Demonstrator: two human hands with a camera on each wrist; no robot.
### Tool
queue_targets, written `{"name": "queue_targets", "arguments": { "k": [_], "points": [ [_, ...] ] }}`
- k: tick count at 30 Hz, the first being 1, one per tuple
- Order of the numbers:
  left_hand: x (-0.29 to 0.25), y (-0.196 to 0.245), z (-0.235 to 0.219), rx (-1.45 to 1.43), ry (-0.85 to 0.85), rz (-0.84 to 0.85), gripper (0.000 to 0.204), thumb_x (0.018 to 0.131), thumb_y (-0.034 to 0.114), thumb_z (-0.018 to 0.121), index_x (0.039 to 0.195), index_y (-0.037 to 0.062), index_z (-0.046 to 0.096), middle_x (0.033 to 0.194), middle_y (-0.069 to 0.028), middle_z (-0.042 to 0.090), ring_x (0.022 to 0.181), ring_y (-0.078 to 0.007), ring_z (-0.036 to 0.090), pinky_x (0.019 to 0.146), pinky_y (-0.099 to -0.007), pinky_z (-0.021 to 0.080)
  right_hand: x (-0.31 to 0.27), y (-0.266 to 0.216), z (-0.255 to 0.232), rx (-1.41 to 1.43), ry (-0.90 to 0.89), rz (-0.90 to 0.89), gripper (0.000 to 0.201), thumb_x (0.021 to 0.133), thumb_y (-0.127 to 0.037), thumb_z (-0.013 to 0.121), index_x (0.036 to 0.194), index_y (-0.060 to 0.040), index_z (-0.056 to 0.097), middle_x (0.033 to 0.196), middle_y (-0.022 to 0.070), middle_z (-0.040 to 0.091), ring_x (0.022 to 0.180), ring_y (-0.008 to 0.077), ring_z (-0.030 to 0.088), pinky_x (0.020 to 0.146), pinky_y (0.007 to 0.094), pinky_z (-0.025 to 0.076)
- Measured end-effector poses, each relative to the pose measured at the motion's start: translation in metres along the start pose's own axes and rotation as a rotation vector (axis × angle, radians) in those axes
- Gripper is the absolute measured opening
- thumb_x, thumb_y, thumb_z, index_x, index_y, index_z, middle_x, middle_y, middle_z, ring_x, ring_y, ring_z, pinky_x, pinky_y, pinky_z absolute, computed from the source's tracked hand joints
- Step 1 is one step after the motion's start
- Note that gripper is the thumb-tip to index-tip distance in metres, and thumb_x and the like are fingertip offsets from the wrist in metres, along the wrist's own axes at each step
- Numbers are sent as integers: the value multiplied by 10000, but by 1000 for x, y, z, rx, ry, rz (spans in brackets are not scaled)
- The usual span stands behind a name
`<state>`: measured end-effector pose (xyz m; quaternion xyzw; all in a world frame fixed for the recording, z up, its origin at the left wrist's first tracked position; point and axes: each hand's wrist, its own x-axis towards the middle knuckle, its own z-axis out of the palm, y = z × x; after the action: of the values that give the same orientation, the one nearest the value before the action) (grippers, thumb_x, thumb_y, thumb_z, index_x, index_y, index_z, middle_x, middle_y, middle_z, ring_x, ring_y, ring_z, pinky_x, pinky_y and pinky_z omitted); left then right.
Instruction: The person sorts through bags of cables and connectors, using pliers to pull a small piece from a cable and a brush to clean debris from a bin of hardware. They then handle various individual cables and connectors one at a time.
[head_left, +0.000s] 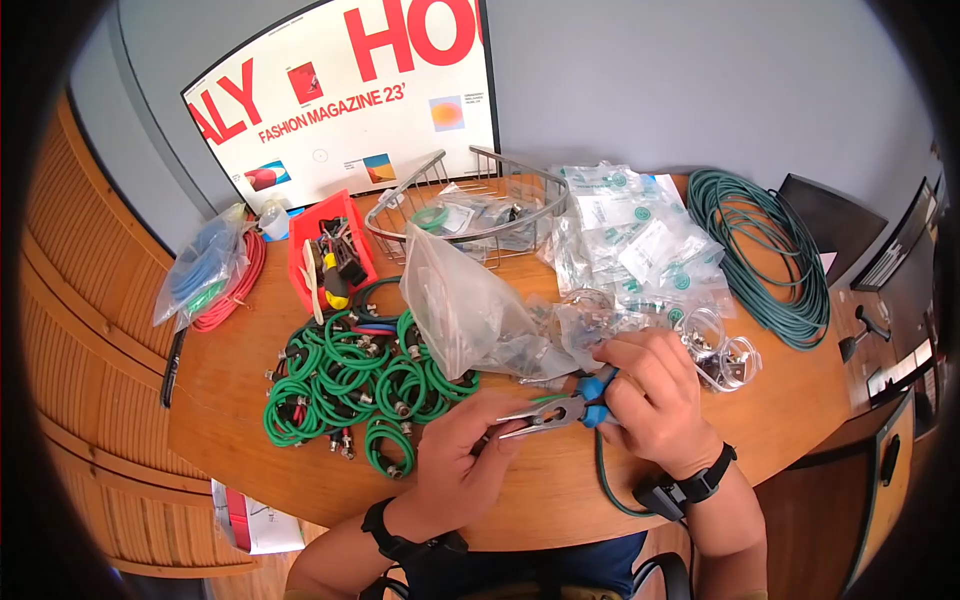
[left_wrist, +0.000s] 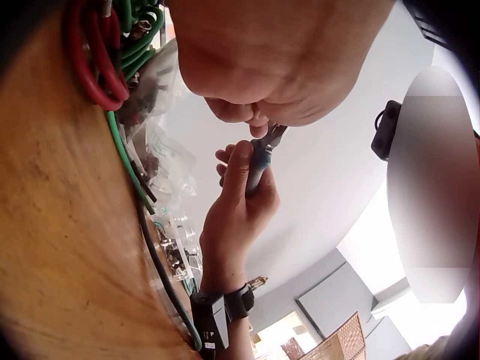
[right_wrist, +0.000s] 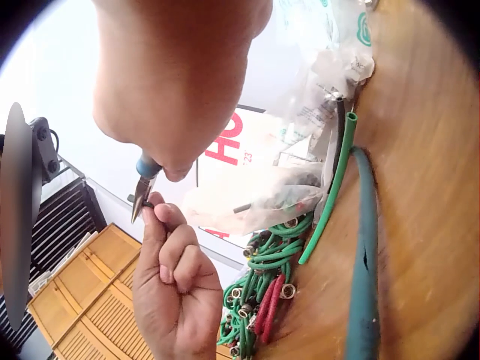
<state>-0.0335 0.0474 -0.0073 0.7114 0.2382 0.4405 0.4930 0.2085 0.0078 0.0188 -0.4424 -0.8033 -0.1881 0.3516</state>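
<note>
My right hand point(head_left: 655, 400) grips long-nose pliers point(head_left: 558, 413) by their blue handles, over the front of the table. The metal nose points left toward my left hand point(head_left: 462, 455). In the right wrist view, the thumb and finger of that hand pinch a small dark piece point(right_wrist: 149, 205) right at the pliers' nose; what exactly it is I cannot tell. Below the hands, a short green tube point(right_wrist: 330, 191) and a thicker dark green cable point(right_wrist: 365, 247) lie on the wood. From the left wrist, the left palm hides most of the pliers' nose.
Coiled green cables point(head_left: 345, 375) with metal connectors cover the table's left. Behind the hands stands a clear plastic bag point(head_left: 455, 310). Farther back are a red tool bin point(head_left: 297, 255), a wire basket point(head_left: 500, 232), packaged bags point(head_left: 640, 230) and a large dark green cable coil point(head_left: 800, 290).
</note>
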Motion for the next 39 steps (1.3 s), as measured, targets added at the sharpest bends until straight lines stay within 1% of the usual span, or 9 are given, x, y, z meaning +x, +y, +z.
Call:
{"name": "queue_targets", "arguments": {
  "k": [2, 7, 12, 16, 19, 24, 34, 37, 39],
  "points": [
    [1, 1, 1, 33, -23, 39, 185, 1029, -51, 555, 1190, -77, 640, 938, -79, 668, 653, -48, 496, 572, -214, 382, 1, 0, -1, 22, -6, 8, 261, 695, -173, 785, 805, -37, 593, 1105, 133, 665, 958, 303, 671, 795, 417, 517],
    [-1, 3, 3, -55, -40, -31, 201, 1115, 49, 479, 1185, -72, 624, 955, -84, 652, 616, -46, 454, 544, -227, 359, 0, 0, 2, 58, -3, 22, 276, 676, -172, 798, 819, -41, 601, 1102, 127, 659, 933, 294, 662, 796, 419, 514],
    [-1, 3, 4, -101, -29, -39, 223, 1135, 104, 478, 1155, -66, 622, 972, -86, 648, 604, -41, 446, 539, -220, 349, -1, -6, 0, 122, -58, 58, 307, 656, -179, 824, 826, -38, 612, 989, 121, 652, 781, 282, 627, 688, 404, 511],
    [-3, 5, 1, -118, -37, -62, 212, 1130, 91, 490, 1136, -66, 633, 963, -81, 648, 600, -31, 439, 538, -218, 340, -3, -13, 3, 141, -42, 116, 290, 685, -169, 828, 825, -34, 613, 968, 126, 656, 760, 292, 633, 641, 389, 499],
    [-2, 4, 2, -40, -17, -34, 205, 1125, 89, 507, 1123, -63, 645, 957, -76, 651, 598, -30, 435, 540, -220, 336, -3, -7, 7, 161, -12, 97, 279, 708, -162, 831, 833, -36, 616, 982, 122, 657, 791, 297, 641, 663, 392, 503],
    [0, -5, 2, 9, -30, -15, 213, 1128, 104, 514, 1122, -61, 649, 928, -67, 643, 596, -30, 437, 537, -225, 338, 0, -1, 4, 137, -80, 92, 286, 687, -133, 835, 858, -45, 623, 1022, 100, 664, 862, 286, 655, 731, 383, 519],
    [1, -3, 3, 86, -17, 33, 264, 1141, 143, 484, 1057, -54, 637, 870, -43, 613, 607, -29, 454, 535, -214, 357, -3, -4, 9, 233, -95, 130, 289, 687, -116, 831, 870, -30, 625, 1044, 103, 672, 908, 312, 676, 790, 400, 543],
    [0, -4, 2, 97, -14, 33, 268, 1143, 167, 493, 1061, -44, 635, 871, -32, 605, 610, -26, 451, 539, -207, 355, -4, -6, 10, 265, -103, 128, 278, 731, -130, 839, 873, -21, 626, 1037, 115, 670, 906, 327, 677, 775, 400, 550],
    [-1, -5, 0, 57, -7, 10, 269, 1131, 209, 535, 1069, -33, 634, 872, -25, 600, 616, -26, 453, 544, -201, 356, -5, -10, 11, 494, -114, 245, 250, 838, -148, 827, 878, 1, 630, 955, 130, 663, 829, 346, 655, 714, 412, 526]
  ]
}}
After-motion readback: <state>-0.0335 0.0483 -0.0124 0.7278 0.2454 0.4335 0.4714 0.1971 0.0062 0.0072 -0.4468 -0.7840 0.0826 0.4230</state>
